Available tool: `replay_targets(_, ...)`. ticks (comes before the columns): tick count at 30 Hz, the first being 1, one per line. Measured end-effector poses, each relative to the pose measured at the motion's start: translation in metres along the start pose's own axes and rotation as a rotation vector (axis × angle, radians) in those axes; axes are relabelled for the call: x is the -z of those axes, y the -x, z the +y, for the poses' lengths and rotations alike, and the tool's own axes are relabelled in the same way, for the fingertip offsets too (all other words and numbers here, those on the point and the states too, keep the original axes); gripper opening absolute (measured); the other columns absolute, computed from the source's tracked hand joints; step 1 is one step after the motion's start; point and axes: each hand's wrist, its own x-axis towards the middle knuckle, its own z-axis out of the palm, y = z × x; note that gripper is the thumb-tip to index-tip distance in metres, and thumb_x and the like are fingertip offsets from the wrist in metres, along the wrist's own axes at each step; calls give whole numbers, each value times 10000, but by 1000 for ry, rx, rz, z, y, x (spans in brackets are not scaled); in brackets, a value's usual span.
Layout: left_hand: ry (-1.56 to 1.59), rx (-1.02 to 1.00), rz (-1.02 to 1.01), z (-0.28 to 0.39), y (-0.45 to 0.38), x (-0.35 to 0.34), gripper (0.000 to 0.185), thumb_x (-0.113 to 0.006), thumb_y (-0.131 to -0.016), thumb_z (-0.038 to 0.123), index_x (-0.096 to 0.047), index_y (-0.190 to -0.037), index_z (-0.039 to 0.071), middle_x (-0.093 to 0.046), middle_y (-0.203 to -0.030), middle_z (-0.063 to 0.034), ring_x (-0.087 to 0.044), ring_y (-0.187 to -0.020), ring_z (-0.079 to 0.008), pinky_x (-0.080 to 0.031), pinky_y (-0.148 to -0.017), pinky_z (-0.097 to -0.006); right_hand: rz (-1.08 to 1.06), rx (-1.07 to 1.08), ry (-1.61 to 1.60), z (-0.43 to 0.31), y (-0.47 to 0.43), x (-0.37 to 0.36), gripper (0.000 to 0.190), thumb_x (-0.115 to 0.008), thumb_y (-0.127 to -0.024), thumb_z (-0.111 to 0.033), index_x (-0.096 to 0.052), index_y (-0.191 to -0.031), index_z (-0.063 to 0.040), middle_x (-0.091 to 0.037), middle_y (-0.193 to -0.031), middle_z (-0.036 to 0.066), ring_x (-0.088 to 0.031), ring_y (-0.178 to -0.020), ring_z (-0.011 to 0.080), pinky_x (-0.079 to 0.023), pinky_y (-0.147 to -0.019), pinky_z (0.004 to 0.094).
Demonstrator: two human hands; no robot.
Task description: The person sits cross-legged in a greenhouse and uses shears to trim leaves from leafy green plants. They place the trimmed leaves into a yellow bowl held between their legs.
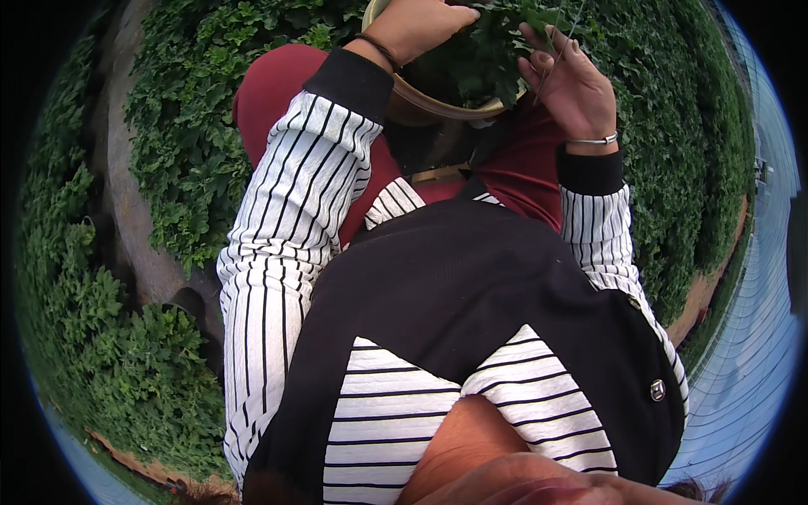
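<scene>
My left hand [420,28], with a dark band at the wrist, reaches over the rim of a round, light-coloured plant pot [429,106]. Its fingers are partly cut off by the top edge, and what they touch cannot be made out. Dark green lobed leaves [492,60] fill the pot. On the pot's right side is my right hand [571,85], palm up and wearing a silver bangle, with a thin wire or stem [558,57] between its thumb and bent fingers. A lighter green leaf [541,20] touches its fingertips.
Dense leafy plants [183,126] stand on the left, and more plants [669,158] on the right. A grey ground strip [129,183] curves between the rows at left. The pot is between my knees, in red trousers [278,88]. Ribbed translucent sheeting [745,353] spans the far right.
</scene>
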Motion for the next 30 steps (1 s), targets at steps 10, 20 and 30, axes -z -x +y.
replay_targets(10, -429, -209, 327, -9, 15, -18, 377, -595, -767, -57, -650, -1114, 78, -628, -972, -73, -622, -855, -189, -519, -764, -316, 33, 21, -6, 3, 1, 0, 426, -465, -1104, -245, -496, -1447, 4, -506, -1494, 205, -603, -1003, 151, -469, -1114, 416)
replay_targets(20, -459, -269, 240, -11, 15, 0, 230, -599, -769, -87, -653, -933, 65, -608, -949, -87, -630, -917, -237, -517, -798, -343, 20, 14, 5, 2, -3, -3, 414, -463, -1104, -234, -520, -1431, 13, -506, -1497, 223, -606, -1000, 152, -479, -1113, 418)
replay_targets(30, -894, -746, 310, 35, 34, -21, 183, -807, -727, 84, -685, -863, 73, -622, -1181, -139, -607, -1017, -323, -494, -904, -440, 47, -5, -6, -1, -3, -2, 407, -478, -1100, -245, -539, -1421, -2, -508, -1499, 217, -624, -1000, 151, -478, -1113, 418)
